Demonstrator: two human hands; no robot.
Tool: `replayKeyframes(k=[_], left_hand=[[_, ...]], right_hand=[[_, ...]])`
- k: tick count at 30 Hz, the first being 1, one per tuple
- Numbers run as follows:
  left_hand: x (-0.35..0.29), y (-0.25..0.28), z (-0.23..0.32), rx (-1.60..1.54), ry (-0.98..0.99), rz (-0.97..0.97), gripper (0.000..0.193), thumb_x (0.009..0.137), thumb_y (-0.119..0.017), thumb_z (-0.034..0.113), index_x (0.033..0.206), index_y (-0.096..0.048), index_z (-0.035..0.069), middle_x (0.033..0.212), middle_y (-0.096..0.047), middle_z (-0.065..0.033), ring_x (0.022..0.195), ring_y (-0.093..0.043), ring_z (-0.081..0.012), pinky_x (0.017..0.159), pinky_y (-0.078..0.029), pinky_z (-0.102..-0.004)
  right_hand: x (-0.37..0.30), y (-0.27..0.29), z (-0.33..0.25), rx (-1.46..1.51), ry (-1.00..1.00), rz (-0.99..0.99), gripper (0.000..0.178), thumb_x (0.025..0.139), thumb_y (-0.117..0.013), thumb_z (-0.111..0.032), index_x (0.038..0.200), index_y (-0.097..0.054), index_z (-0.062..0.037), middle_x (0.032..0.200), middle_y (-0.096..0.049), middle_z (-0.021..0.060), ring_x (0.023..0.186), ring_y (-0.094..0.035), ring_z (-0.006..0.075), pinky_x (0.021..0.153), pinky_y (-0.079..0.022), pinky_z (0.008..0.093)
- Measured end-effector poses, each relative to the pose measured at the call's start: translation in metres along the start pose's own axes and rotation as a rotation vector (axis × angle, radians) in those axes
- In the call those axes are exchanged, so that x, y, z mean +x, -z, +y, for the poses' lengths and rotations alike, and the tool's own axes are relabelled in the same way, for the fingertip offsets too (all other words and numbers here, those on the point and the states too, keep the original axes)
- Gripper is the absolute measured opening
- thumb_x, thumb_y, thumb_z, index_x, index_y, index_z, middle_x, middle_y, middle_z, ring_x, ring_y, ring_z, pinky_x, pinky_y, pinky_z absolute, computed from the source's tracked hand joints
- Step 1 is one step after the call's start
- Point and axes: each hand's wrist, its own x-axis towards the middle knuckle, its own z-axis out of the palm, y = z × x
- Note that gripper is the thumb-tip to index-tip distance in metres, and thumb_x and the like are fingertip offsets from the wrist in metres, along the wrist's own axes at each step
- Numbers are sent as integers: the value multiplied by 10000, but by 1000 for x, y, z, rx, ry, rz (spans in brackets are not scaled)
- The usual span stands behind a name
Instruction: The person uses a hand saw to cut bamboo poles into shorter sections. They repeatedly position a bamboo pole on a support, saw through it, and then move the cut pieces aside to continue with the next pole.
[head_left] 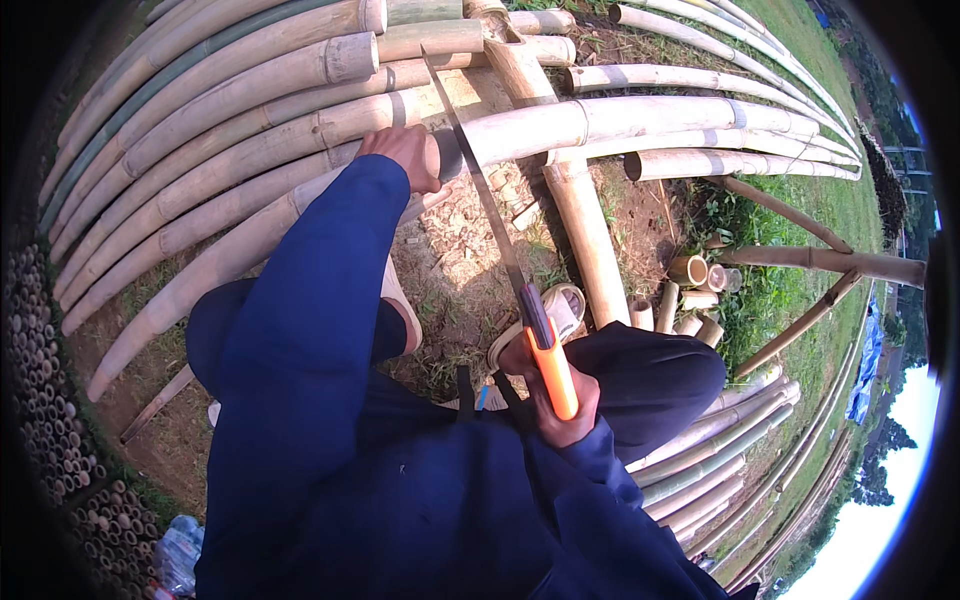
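Observation:
My right hand (568,405) is closed round the orange handle of a handsaw (550,365). Its long thin blade slants away up and to the left, crossing a thick pale bamboo pole (640,120) near that pole's left end. Whether the teeth have cut into the bamboo cannot be made out. On the left side of the blade, my left hand (402,157) grips the bamboo's end, where a dark band shows. The fingers' undersides are hidden. Below the blade, pale shavings (465,235) litter the ground between my feet.
A bamboo crosspiece (585,235) runs under the pole. Long bamboo poles (230,150) lie in rows at left, with more poles (700,45) at far right. Short cut pieces (690,270) sit right of my foot. Stacked bamboo ends (45,380) line the left edge.

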Motion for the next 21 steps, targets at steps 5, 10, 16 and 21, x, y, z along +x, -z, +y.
replayKeyframes(k=[5, 10, 16, 21], left_hand=[[1, 0, 2, -24, 27, -4, 667, 657, -890, 371, 1190, -674, 33, 1200, -716, -207, 1185, -668, -358, 1062, -491, -451], [0, 5, 4, -34, 23, -19, 642, 658, -882, 374, 1158, -687, 22, 1191, -715, -221, 1182, -670, -366, 1069, -483, -464], [6, -6, -3, -20, -10, 4, 616, 660, -884, 368, 1135, -695, 25, 1113, -732, -223, 1143, -689, -367, 1048, -493, -459], [-3, -1, 4, -10, 27, 21, 613, 652, -891, 366, 1128, -699, 32, 1112, -738, -202, 1123, -698, -359, 1007, -522, -455]], right_hand=[[-8, 8, -3, -165, 28, -46, 81, 941, -686, -25, 987, -717, 34, 750, -698, 112, 679, -693, 156, 652, -543, 308], [54, -19, 13, -69, 53, -54, 130, 949, -726, -61, 895, -654, 33, 646, -589, 87, 548, -522, 146, 544, -447, 339], [-35, 20, -3, -247, -3, -41, 186, 908, -722, -18, 1086, -752, 30, 855, -758, 130, 786, -751, 158, 721, -570, 294], [62, -24, 11, -45, -47, -16, 167, 936, -735, -79, 844, -648, 31, 618, -575, 78, 555, -495, 122, 537, -438, 324]])
